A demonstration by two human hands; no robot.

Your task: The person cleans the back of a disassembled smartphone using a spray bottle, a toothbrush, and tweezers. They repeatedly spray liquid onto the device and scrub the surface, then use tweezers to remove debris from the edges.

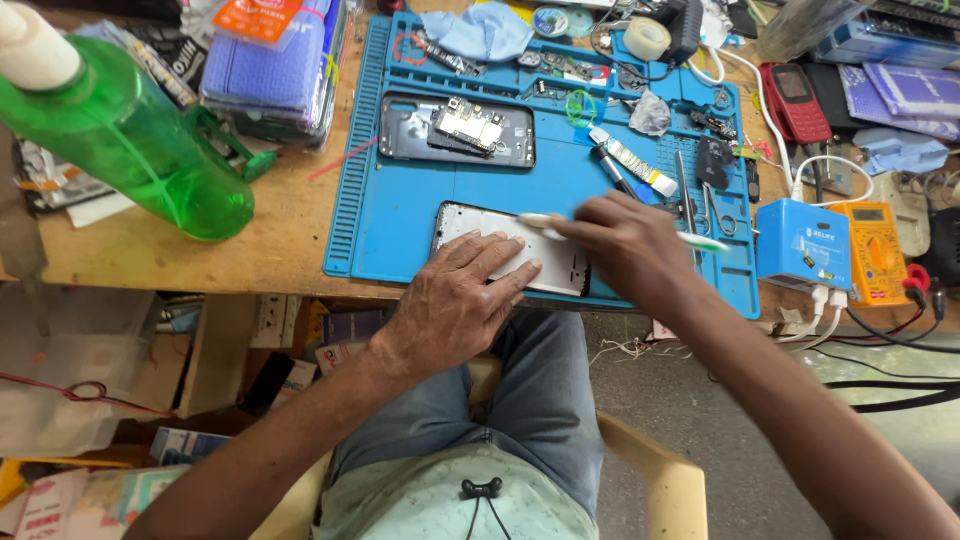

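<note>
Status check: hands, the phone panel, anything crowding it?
Left hand flat on white phone panel. Right hand holds white brush over it. Tweezers lie close, right, on blue mat.

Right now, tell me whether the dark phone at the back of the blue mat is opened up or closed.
Opened up: the dark phone body lies with its inside exposed and a loose circuit board resting on it.

blue mat, white phone frame, green bottle, orange multimeter, red phone.
</note>
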